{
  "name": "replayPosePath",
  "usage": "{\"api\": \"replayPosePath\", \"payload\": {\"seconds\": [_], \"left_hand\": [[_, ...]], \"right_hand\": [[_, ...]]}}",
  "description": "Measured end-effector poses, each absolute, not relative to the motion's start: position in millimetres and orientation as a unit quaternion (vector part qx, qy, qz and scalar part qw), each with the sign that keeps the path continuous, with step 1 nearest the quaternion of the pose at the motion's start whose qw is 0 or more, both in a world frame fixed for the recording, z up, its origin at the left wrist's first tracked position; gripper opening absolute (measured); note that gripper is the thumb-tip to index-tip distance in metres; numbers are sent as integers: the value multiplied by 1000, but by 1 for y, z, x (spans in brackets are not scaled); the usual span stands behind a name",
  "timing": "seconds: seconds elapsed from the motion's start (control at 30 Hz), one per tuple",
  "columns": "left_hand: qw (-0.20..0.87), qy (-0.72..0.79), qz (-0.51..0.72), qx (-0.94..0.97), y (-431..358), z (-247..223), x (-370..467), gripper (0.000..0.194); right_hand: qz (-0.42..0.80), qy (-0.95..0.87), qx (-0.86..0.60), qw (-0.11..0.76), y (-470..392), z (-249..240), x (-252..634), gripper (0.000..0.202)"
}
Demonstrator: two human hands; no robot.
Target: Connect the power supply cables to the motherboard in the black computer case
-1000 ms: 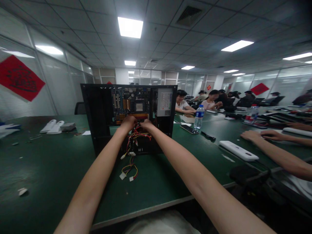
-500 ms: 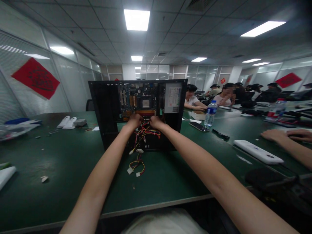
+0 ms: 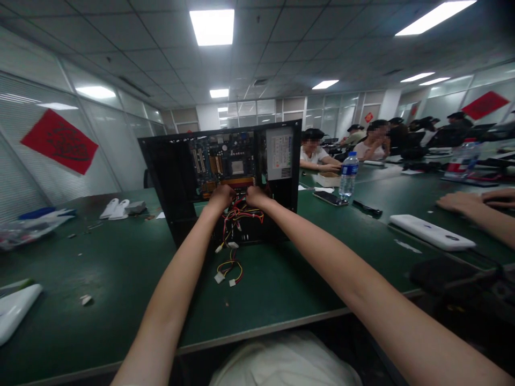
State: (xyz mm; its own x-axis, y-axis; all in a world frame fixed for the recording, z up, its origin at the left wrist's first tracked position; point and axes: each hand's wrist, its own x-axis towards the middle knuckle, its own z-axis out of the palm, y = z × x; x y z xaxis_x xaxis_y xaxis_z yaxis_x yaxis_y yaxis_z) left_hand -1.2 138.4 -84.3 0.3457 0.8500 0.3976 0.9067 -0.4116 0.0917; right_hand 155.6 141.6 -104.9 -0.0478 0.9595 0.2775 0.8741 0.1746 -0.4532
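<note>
A black computer case [image 3: 181, 198] stands upright on the green table, its open side facing me. Inside it are a motherboard [image 3: 225, 156] and, at the upper right, a silver power supply [image 3: 279, 155]. My left hand [image 3: 222, 198] and my right hand [image 3: 257, 197] are close together at the motherboard's lower edge, fingers curled inward. What they pinch is too small to make out. Red, yellow and black cables [image 3: 241, 214] hang just below and between them. White connectors [image 3: 219, 277] on the cable ends lie on the table in front of the case.
Right of the case are a water bottle [image 3: 348, 174], a phone [image 3: 330, 198] and a white power bank-like device [image 3: 431, 232]. Another person's hands [image 3: 462, 202] rest at the far right. White objects [image 3: 115, 208] and a plastic bag [image 3: 36, 228] lie at the left.
The view has tilted and shifted slightly, so the case appears a little higher and leftward. Both hands stay at the same spot by the cables.
</note>
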Motion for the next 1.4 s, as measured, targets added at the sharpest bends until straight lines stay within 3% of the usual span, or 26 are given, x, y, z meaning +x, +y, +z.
{"api": "replayPosePath", "payload": {"seconds": [0.23, 0.47, 0.63, 0.8, 0.9, 1.0, 1.1, 1.17, 1.27, 1.33, 1.4], "left_hand": [[68, -544, -202, -812, 132, -84, 0, 28], [72, -546, -211, -808, 120, -83, 0, 34], [50, -526, -186, -828, 107, -77, -8, 35], [-29, -457, -100, -883, 68, -44, -36, 40], [-113, -398, -18, -910, 41, -17, -50, 50], [-74, -418, 8, -906, 26, -6, -50, 67], [-28, -420, 12, -907, 27, -14, -37, 78], [-45, -402, 17, -915, 36, -22, -28, 69], [-102, -385, 4, -917, 53, -30, -26, 37], [-143, -386, -28, -911, 60, -29, -33, 34], [-170, -387, -82, -902, 63, -24, -45, 39]], "right_hand": [[55, -724, -651, 219, 143, -105, 156, 32], [10, -740, -633, 226, 118, -96, 157, 31], [-36, -792, -551, 260, 81, -92, 165, 38], [-24, -895, -378, 234, 45, -105, 191, 44], [-49, -926, -302, 223, 30, -113, 210, 40], [-57, -932, -275, 228, 32, -116, 218, 38], [-44, -916, -286, 278, 44, -106, 211, 22], [-23, -888, -292, 355, 52, -92, 200, 20], [26, -834, -299, 463, 57, -67, 188, 20], [55, -832, -303, 461, 55, -55, 186, 18], [72, -865, -292, 401, 48, -49, 191, 21]]}}
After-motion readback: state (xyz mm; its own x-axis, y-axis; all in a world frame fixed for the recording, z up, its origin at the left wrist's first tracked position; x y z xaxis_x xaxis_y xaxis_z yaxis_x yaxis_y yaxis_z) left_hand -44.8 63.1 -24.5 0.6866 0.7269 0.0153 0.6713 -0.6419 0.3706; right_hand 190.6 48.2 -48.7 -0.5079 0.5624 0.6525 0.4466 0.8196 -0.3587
